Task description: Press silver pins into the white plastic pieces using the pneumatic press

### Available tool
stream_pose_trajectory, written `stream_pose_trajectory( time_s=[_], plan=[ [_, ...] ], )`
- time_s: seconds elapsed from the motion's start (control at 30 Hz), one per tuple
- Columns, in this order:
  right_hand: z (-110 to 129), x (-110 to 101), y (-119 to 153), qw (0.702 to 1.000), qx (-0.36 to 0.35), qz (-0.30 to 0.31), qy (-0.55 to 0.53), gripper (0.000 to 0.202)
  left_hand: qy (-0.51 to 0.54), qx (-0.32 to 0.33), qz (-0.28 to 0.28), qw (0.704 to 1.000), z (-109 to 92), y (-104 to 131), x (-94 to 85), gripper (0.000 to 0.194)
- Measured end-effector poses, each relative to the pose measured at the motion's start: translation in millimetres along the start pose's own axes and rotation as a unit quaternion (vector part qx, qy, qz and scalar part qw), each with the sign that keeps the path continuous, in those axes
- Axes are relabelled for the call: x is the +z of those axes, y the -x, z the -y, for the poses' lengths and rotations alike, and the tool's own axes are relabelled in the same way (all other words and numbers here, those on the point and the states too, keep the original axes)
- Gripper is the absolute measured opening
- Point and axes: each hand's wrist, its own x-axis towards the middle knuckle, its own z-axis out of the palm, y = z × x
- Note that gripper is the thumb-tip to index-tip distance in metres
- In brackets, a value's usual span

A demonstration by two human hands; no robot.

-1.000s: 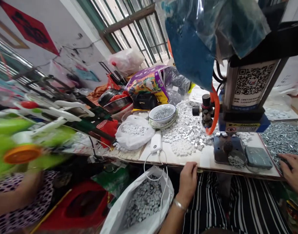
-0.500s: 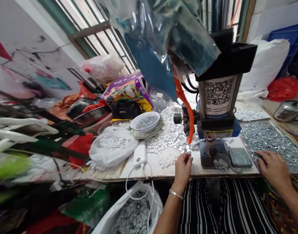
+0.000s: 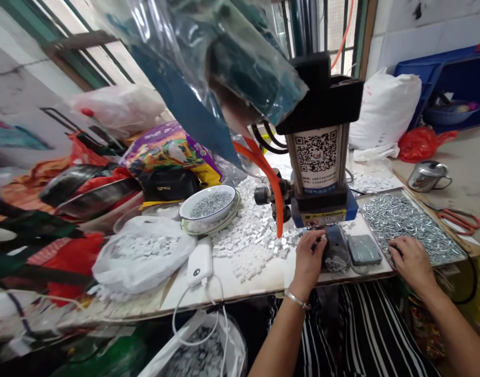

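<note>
My left hand (image 3: 309, 257), with a bangle at the wrist, is at the dark metal base (image 3: 336, 243) under the press (image 3: 318, 162). Its thumb and fingers are pinched on a small pale piece (image 3: 323, 237). My right hand (image 3: 410, 262) rests at the near left edge of the tray of metal pins (image 3: 416, 222); its fingers are bent, and whether they hold a pin is too small to tell. Between the hands sit a small heap of pins (image 3: 337, 265) and a grey square block (image 3: 364, 250). Small white pieces (image 3: 249, 235) lie left of the press.
A bowl of pins (image 3: 208, 204), a plastic bag of white pieces (image 3: 145, 251) and a white power bank (image 3: 199, 262) with a cable stand left. Scissors (image 3: 459, 220) and a metal cup (image 3: 427, 175) lie right. A sack of grey pieces (image 3: 200, 351) is below the table edge.
The view has swung to the right. My left hand has moved from beside the white pieces onto the metal base, with a small piece now visible at its fingertips. My right hand stays by the pins.
</note>
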Motion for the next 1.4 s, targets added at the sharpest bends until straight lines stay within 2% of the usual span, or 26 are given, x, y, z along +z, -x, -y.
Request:
stream_pose_trajectory(
  time_s=[0.1,0.17,0.27,0.43,0.67,0.87,0.97,1.07,1.2,1.27,1.33,1.4],
  plan=[
    [-0.6,-2.1,-2.9,1.0,-0.007,0.002,-0.016,0.019,0.006,-0.022,-0.019,1.0,1.7,11.1,-8.5,0.038],
    [0.2,-3.6,-3.8,1.0,-0.005,-0.003,-0.03,0.02,-0.001,-0.049,-0.031,0.998,-0.6,22.3,-12.9,0.031],
    [2.6,-5.9,-4.8,0.998,0.009,-0.013,-0.062,0.022,-0.015,-0.066,0.001,0.998,-6.3,41.9,-13.1,0.011],
    [8.4,-11.7,-7.9,0.992,0.064,-0.025,-0.103,0.025,-0.05,-0.017,0.047,0.998,-10.9,65.8,-0.9,0.011],
    [16.8,-26.3,-12.0,0.979,0.131,-0.052,-0.147,0.025,-0.095,0.015,0.074,0.993,-7.0,66.3,6.9,0.02],
    [21.7,-39.8,-19.3,0.955,0.238,-0.02,-0.173,0.032,-0.047,-0.027,0.07,0.996,-6.7,64.2,5.8,0.013],
    [42.0,-47.4,-20.7,0.945,0.245,-0.006,-0.218,0.033,0.013,-0.1,0.067,0.993,-8.8,63.8,6.1,0.009],
    [81.6,-52.9,-17.7,0.922,0.221,0.063,-0.313,0.031,0.08,-0.168,0.064,0.98,-13.8,62.6,6.9,0.01],
    [139.1,-52.9,-11.8,0.834,0.224,0.162,-0.478,0.037,0.152,-0.202,0.072,0.965,-24.7,61.9,5.9,0.014],
    [157.6,-50.7,-10.5,0.806,0.217,0.185,-0.518,0.039,0.182,-0.205,0.078,0.958,-30.5,62.6,4.5,0.016],
    [167.4,-48.4,-10.7,0.804,0.204,0.192,-0.525,0.039,0.206,-0.208,0.078,0.953,-35.4,63.8,3.1,0.019],
    [171.1,-46.9,-11.7,0.815,0.187,0.192,-0.513,0.038,0.223,-0.209,0.077,0.949,-38.9,65.0,2.0,0.02]
  ],
)
